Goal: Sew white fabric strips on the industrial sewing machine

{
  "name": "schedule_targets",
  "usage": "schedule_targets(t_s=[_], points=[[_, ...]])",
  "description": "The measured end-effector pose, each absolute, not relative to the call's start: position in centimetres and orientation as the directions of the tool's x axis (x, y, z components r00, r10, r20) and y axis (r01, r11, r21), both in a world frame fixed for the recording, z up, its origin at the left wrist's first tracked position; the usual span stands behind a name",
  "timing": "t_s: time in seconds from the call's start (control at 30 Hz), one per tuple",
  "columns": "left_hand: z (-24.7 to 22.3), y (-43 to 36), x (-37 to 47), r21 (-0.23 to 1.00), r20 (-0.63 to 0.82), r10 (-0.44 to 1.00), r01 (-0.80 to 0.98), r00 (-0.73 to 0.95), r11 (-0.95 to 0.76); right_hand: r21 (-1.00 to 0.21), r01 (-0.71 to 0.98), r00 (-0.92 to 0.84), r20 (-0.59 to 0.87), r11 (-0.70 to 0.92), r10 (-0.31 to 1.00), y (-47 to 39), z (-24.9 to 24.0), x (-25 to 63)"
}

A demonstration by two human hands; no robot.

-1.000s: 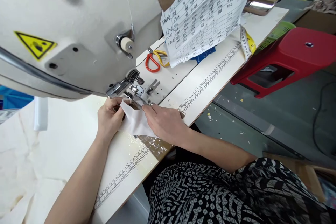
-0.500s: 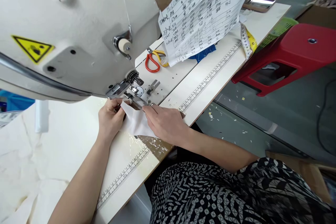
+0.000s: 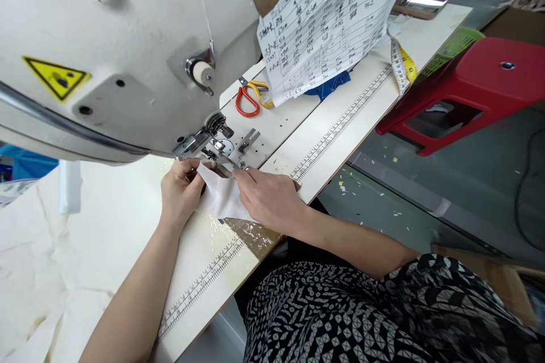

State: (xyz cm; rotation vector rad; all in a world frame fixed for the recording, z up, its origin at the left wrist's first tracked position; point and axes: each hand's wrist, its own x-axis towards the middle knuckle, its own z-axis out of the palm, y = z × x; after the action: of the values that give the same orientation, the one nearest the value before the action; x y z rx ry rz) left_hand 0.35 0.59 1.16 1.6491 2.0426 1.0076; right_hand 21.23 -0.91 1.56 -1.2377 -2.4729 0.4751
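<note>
A piece of white fabric (image 3: 220,197) lies at the front of the sewing machine (image 3: 140,62), just below its needle and presser foot area. My left hand (image 3: 181,190) pinches the fabric's left upper corner between thumb and curled fingers. On the other side, my right hand (image 3: 272,197) is closed at the fabric's right edge, its fingertips beside the metal parts of the machine bed. A thin dark sliver shows along the right fingers; I cannot make out what it is. The contact under both sets of fingertips is partly hidden.
Scissors (image 3: 247,101) with red and yellow handles lie behind the needle area. A handwritten paper (image 3: 327,28) hangs over blue cloth (image 3: 330,86). A tape measure (image 3: 400,68) rests near the table edge (image 3: 361,102). A red stool (image 3: 472,85) stands to the right.
The hands and fabric keep nearly the same place at the machine. The whole view has shifted very slightly.
</note>
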Motion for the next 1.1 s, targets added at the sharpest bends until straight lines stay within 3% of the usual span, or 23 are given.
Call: schedule_targets(t_s=[0.67,1.0,1.1], points=[[0.87,0.59,0.3,0.676,0.199,0.946,0.735,-0.255,0.056,-0.423,0.694,-0.572,0.167,0.582,0.803,-0.85,1.34,21.13],[0.6,0.7,-0.05,0.476,0.27,0.961,0.876,-0.058,-0.081,-0.383,0.698,-0.574,0.206,0.605,0.792,-1.0,0.91,21.1],[0.52,0.83,-0.03,0.484,0.285,0.955,0.873,-0.086,-0.066,-0.388,0.691,-0.579,0.209,0.61,0.788,-1.05,0.86,21.12]])
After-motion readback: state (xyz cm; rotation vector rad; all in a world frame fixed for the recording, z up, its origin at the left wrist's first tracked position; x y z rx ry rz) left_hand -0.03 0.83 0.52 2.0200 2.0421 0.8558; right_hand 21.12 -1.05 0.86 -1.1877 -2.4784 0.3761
